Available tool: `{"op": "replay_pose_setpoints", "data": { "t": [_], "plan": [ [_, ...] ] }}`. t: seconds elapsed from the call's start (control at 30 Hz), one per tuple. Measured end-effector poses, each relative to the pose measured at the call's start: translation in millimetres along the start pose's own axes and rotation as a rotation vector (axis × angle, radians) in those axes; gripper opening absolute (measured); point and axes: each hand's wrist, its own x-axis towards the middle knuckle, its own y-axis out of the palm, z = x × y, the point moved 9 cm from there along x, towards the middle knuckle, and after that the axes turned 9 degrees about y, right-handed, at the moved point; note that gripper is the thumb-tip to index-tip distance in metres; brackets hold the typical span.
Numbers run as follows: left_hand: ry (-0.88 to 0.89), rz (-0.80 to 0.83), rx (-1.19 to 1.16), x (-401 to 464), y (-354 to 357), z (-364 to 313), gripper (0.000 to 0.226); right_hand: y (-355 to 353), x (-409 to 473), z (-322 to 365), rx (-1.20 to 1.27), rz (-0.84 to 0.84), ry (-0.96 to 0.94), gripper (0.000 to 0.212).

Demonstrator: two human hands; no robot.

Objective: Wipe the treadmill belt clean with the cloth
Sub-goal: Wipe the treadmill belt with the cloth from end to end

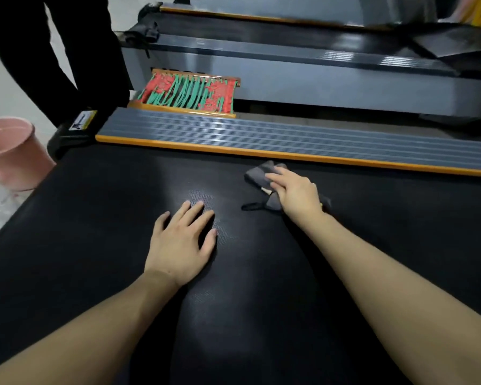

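Observation:
The black textured treadmill belt (95, 218) fills the lower part of the head view. A crumpled grey cloth (257, 175) with a dark loop lies on the belt near its far edge. My right hand (295, 194) presses down on the cloth, fingers over it, hiding most of it. Flat on the bare belt to the left and nearer me, my left hand (182, 245) rests palm down with fingers spread and nothing in it.
A grey ribbed side rail with an orange edge (261, 137) borders the belt's far side. A pink bucket (9, 151) stands at the left. A person's dark-trousered legs (53, 56) stand beyond it. Another treadmill (289, 68) and a red-green mat (189, 93) lie behind.

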Motion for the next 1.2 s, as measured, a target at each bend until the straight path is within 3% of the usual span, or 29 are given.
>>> {"op": "replay_pose_setpoints", "data": {
  "t": [0.07, 0.2, 0.27, 0.33, 0.43, 0.5, 0.6, 0.7, 0.8, 0.93, 1.0, 1.07, 1.13, 1.2],
  "plan": [
    [-0.02, -0.013, -0.015, -0.8, -1.4, 0.2, 0.046, -3.9, -31.7, 17.9, 0.064, 0.018, -0.148, 0.026],
    [-0.059, -0.014, 0.039, -0.1, -3.2, 4.4, 0.04, -5.7, -126.3, 56.3, 0.161, 0.291, -0.538, 0.026],
    [-0.072, -0.01, 0.053, -0.6, -4.8, 5.7, 0.039, -4.1, -116.6, 58.2, 0.131, 0.285, -0.612, 0.026],
    [-0.078, 0.001, 0.058, -0.9, -5.6, 5.3, 0.04, 7.0, -68.4, 55.3, 0.066, 0.213, -0.537, 0.026],
    [-0.075, -0.004, 0.061, -0.8, -6.2, 6.1, 0.04, 15.5, 15.0, 50.7, 0.005, 0.084, -0.232, 0.025],
    [-0.075, 0.011, 0.056, 0.0, -4.8, 8.2, 0.043, 17.9, 26.7, 54.9, -0.011, 0.053, -0.13, 0.025],
    [-0.07, 0.036, 0.056, -0.1, -1.2, 9.3, 0.045, 9.2, -24.5, 67.2, 0.071, 0.076, -0.292, 0.025],
    [-0.071, 0.014, 0.039, 0.1, -2.5, 8.5, 0.046, -3.4, -128.4, 80.5, 0.164, 0.229, -0.548, 0.023],
    [-0.075, 0.003, 0.034, -0.3, -4.4, 7.3, 0.047, -7.4, -191.5, 91.9, 0.21, 0.318, -0.685, 0.022],
    [-0.081, -0.006, 0.021, -1.9, -4.9, 7.8, 0.043, 4.5, -120.1, 81.3, 0.164, 0.196, -0.606, 0.023],
    [-0.078, -0.006, 0.018, -1.1, -3.7, 7.1, 0.039, 7.1, -59.1, 65.2, 0.108, 0.052, -0.401, 0.024],
    [-0.07, -0.009, 0.024, -1.5, -3.1, 6.9, 0.038, 13.1, -28.8, 55.1, 0.074, 0.043, -0.2, 0.025],
    [-0.071, -0.005, 0.029, -0.6, -2.5, 8.1, 0.039, 13.0, -41.7, 65.7, 0.066, 0.037, -0.216, 0.026],
    [-0.071, -0.004, 0.021, 0.3, -1.8, 8.0, 0.039, 1.3, -88.7, 80.5, 0.107, 0.081, -0.357, 0.025]
  ]
}}
